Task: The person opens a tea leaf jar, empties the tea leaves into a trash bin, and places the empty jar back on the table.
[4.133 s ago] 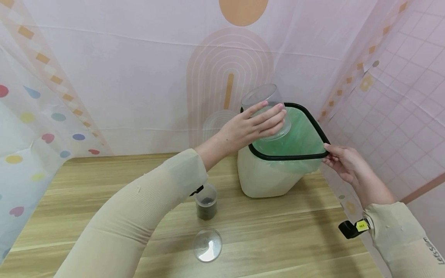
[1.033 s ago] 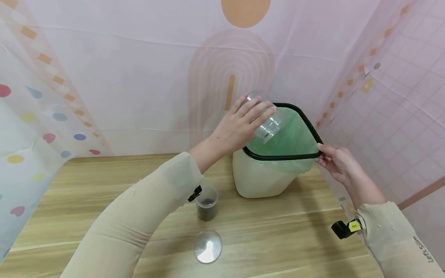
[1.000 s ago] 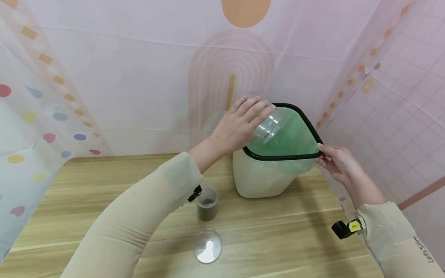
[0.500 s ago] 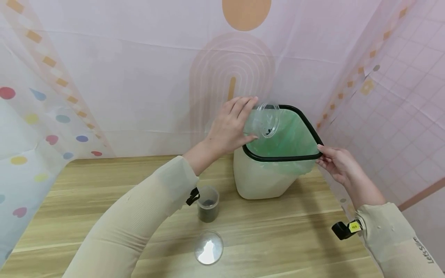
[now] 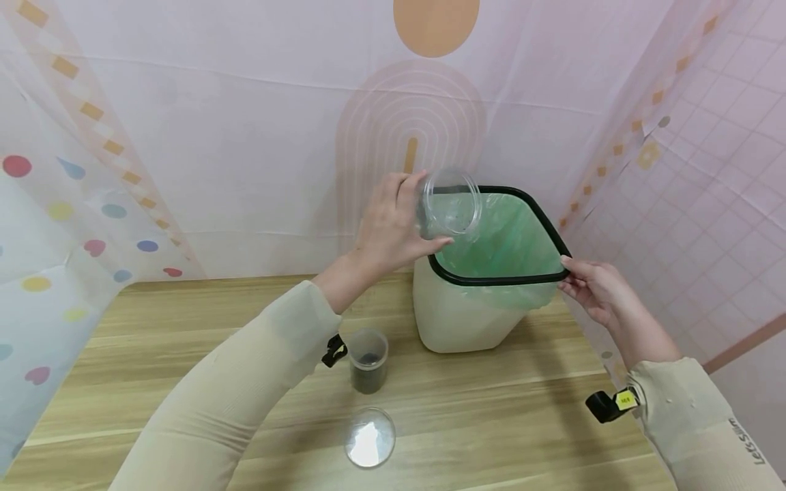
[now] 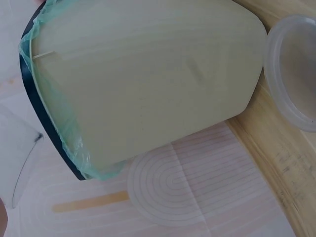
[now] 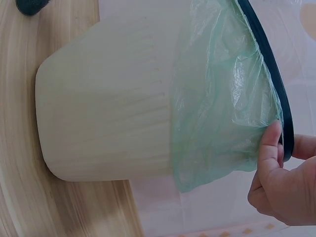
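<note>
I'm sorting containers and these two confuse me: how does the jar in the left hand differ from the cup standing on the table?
The jar is tilted in the left hand; the cup stands upright on the table. The jar looks clear and wider, the cup cloudier and narrower. Only small dark specks show in the jar; the cup holds dark contents. Both are round and open-mouthed.

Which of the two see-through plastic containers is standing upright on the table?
The frosted container with dark contents; the clear container is held tilted in the left hand near the trash bin.
</note>
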Demonstrator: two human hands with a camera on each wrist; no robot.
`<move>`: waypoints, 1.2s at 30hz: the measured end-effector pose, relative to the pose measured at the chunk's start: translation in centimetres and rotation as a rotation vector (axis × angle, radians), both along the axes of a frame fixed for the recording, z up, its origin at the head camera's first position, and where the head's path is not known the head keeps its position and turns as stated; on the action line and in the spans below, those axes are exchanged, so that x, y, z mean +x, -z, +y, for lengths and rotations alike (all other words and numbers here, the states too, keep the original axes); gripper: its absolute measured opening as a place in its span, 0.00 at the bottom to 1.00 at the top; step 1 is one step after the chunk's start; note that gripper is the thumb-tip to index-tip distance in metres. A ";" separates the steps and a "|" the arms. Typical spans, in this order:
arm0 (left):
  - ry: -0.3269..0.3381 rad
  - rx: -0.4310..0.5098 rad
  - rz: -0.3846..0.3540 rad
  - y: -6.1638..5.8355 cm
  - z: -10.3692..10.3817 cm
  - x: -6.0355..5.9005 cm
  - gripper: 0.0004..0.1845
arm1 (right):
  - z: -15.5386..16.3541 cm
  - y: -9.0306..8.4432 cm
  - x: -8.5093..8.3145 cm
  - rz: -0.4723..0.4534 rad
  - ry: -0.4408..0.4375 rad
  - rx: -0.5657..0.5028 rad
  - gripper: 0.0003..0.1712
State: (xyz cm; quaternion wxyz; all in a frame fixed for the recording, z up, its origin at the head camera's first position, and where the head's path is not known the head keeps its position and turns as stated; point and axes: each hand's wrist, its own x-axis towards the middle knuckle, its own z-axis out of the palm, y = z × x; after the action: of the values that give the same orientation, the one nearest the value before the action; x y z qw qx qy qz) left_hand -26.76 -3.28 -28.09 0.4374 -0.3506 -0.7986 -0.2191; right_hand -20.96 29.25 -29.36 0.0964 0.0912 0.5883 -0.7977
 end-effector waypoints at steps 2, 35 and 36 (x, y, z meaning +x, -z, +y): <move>0.004 0.028 -0.004 0.0 -0.2 0.0 0.53 | 0.0 0.0 0.0 -0.001 0.001 -0.001 0.12; -0.165 0.216 -0.347 1.1 -4.7 3.8 0.54 | 0.1 0.0 -0.5 -0.007 -0.010 -0.001 0.14; -0.168 0.222 -0.343 1.3 -4.9 3.8 0.54 | 0.1 0.0 -0.5 -0.008 -0.009 -0.008 0.14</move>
State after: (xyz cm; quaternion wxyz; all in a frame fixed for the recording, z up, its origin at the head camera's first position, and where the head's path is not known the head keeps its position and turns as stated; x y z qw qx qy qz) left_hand -22.97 -8.20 -29.38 0.3479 -0.1903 -0.8587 -0.3247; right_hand -21.49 29.34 -29.38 0.1027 0.0917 0.5850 -0.7992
